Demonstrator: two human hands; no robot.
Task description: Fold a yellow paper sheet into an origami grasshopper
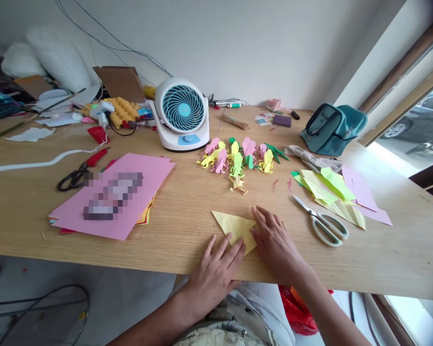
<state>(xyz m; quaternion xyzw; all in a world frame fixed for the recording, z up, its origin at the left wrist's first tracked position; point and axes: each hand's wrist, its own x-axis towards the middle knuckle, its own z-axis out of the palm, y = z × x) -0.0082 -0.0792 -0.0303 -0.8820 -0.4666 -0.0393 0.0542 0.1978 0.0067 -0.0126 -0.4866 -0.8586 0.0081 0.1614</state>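
Observation:
A yellow paper, folded into a triangle, lies flat near the table's front edge. My left hand rests on its lower edge, fingers spread and stretched out. At the paper's right side lies my right hand, its fingers extended and touching the paper's edge; part of that corner is hidden beneath them. Just beyond the paper stand several folded paper figures in pink, yellow and green. To the right of my right hand are scissors with pale handles, their blades together.
Pink paper sheets are stacked on the left, a blurred-out object on top. Black-handled cutters lie beside them. A white fan stands at the back. Loose coloured paper and a teal bag are on the right.

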